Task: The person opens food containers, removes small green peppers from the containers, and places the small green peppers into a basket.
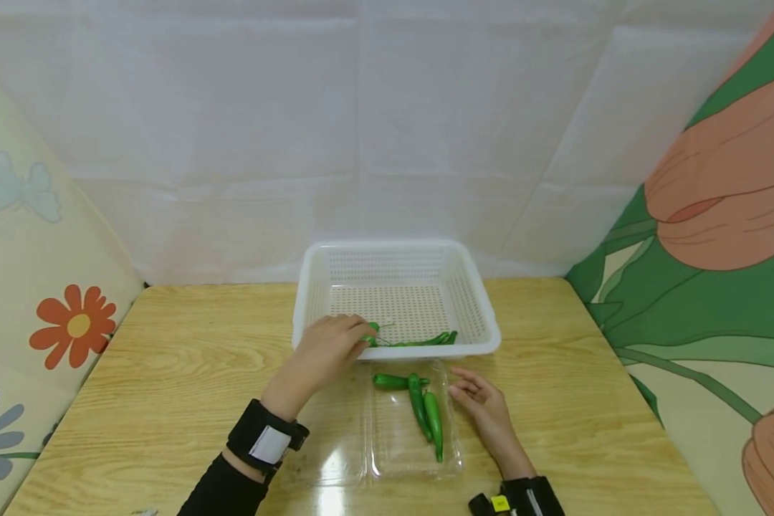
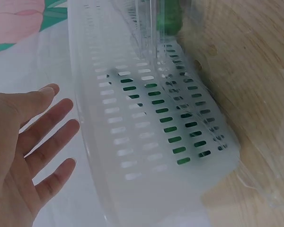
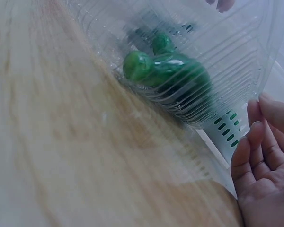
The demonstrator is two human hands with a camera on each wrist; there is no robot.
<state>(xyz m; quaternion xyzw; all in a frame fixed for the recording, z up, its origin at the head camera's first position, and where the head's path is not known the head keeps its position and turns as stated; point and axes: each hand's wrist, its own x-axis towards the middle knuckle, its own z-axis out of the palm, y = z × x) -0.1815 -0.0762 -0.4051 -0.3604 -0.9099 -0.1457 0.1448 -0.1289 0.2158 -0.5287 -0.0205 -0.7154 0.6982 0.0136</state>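
My left hand (image 1: 332,344) reaches over the front rim of a white slotted basket (image 1: 396,351), close above green chili peppers (image 1: 426,340) lying along its front inside. In the left wrist view, the left hand (image 2: 31,146) has its fingers spread and holds nothing. Three green peppers (image 1: 433,423) lie in the right half of an opened clear plastic box (image 1: 390,459) in front of the basket. Beside the box's right edge is my right hand (image 1: 486,412), fingers loosely bent. Its thumb and index fingertips (image 3: 262,99) are right at the box's rim in the right wrist view.
The box's clear lid half (image 1: 335,444) lies flat to the left on the wooden table (image 1: 187,373). A white cloth (image 1: 232,143) hangs behind the basket. Printed panels with flowers (image 1: 77,326) flank the table on both sides.
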